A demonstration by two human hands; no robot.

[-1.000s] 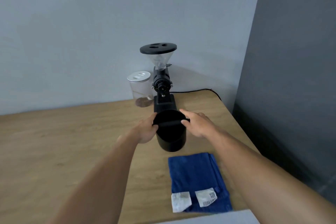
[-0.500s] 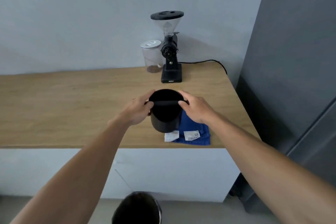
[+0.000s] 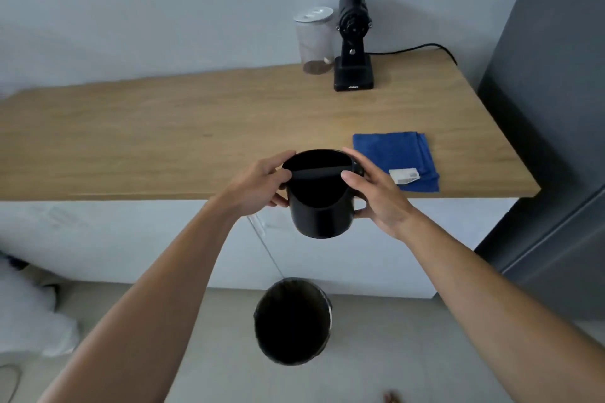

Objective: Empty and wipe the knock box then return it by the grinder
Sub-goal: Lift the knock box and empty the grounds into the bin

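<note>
Knock box [image 3: 320, 196] upright, off the countertop's [image 3: 163, 141] front edge above bin [image 3: 292, 321] | left hand [image 3: 258, 185], right hand [image 3: 376, 193] clasping opposite sides, likely steadying for tipping | cloth [image 3: 393, 150] by right front corner for wiping.

We now hold the knock box [image 3: 319, 203] clear of the counter [image 3: 163, 141], past its front edge, where 1.0 s ago it sat just in front of the grinder [image 3: 353, 42]. The cloth [image 3: 393, 154], hidden behind it 0.5 s ago, shows fully. The bin [image 3: 292, 321] shows whole below the box.
</note>
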